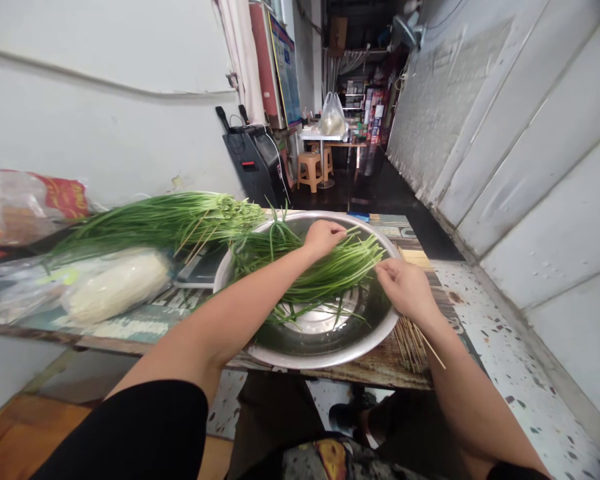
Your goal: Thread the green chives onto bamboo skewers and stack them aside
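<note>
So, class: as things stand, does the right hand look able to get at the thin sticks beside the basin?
Probably yes: the right hand is at the right rim of the basin, close to the thin sticks, and nothing visible blocks the way, though the hand may hide some.

Left arm (pixel 250 293) stretched forward and inward; left hand (pixel 325 239) farther out, closed in a pinch. Right arm (pixel 473 373) angled inward; right hand (pixel 405 288) nearer, curled, pinch likely but unclear.

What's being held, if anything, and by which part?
The left grip seems to pinch green stalks near their pale ends. The right grip is beside the ends; whether it holds any can't be told.
</note>
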`<state>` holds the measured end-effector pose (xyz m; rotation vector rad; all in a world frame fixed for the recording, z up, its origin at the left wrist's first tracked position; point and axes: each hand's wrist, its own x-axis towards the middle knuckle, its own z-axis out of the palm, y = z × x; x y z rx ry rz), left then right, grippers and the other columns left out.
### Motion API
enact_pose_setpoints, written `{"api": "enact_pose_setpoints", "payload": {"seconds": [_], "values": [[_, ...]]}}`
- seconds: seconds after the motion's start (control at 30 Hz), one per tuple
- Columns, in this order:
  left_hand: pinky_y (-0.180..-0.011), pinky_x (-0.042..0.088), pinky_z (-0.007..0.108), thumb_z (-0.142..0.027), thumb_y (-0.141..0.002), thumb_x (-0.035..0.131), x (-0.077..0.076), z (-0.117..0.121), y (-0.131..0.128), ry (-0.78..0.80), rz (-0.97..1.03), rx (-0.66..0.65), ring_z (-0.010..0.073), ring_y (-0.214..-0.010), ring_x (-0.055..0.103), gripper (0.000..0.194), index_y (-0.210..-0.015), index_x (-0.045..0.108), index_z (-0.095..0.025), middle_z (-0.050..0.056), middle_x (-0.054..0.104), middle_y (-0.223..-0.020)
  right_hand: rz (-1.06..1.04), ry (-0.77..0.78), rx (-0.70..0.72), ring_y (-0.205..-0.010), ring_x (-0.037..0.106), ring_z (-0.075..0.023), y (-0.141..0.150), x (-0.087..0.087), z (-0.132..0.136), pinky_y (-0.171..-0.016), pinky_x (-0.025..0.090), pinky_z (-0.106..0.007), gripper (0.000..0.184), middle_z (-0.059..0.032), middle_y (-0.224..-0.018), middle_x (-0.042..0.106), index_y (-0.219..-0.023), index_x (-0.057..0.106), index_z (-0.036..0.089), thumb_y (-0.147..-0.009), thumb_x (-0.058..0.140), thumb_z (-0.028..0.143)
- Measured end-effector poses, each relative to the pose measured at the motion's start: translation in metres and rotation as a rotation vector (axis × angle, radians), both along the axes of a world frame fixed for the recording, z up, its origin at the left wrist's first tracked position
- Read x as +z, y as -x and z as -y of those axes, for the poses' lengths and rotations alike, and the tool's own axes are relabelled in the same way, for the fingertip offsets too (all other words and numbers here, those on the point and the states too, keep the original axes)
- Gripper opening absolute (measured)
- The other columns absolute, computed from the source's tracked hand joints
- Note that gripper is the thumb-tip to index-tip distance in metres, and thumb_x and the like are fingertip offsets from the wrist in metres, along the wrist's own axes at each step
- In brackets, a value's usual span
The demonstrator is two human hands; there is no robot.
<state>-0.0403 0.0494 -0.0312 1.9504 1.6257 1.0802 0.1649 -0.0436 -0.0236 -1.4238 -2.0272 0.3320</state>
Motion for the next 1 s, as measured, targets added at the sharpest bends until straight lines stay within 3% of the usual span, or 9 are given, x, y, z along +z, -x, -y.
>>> {"api": "enact_pose_setpoints", "payload": {"seconds": [0.17, 0.37, 1.0], "values": [[-0.069, 0.044, 0.026, -0.026, -0.065, 0.069, 0.000, 0.006, -0.009, 0.119, 0.217, -0.013, 0.0162, -0.070, 0.062, 0.017, -0.076, 0.076, -0.015, 0.005, 0.072, -0.076, -0.004, -0.025, 0.017, -0.064, 0.059, -0.0175, -0.001, -0.002, -0.001, -0.060, 0.038, -0.027, 0.025, -0.0034, -0.071, 0.069, -0.078, 0.067, 0.019, -0.082, 0.045, 0.030], [-0.068, 0.046, 0.026, -0.024, -0.066, 0.070, 0.003, 0.014, -0.016, 0.190, 0.366, -0.048, 0.0133, -0.064, 0.060, 0.021, -0.082, 0.075, -0.012, 0.007, 0.072, -0.076, -0.007, -0.025, 0.018, -0.062, 0.059, -0.0171, -0.001, -0.002, -0.001, -0.059, 0.038, -0.027, 0.024, -0.0026, -0.069, 0.068, -0.077, 0.067, 0.019, -0.082, 0.045, 0.029], [-0.070, 0.048, 0.027, -0.026, -0.064, 0.072, 0.006, 0.018, -0.020, 0.155, 0.322, 0.004, 0.0160, -0.069, 0.064, 0.024, -0.083, 0.075, -0.011, 0.009, 0.073, -0.079, -0.022, -0.004, 0.013, -0.062, 0.060, -0.0170, -0.001, -0.001, 0.000, -0.059, 0.039, -0.027, 0.024, -0.0030, -0.069, 0.068, -0.078, 0.067, 0.018, -0.082, 0.046, 0.028]]}}
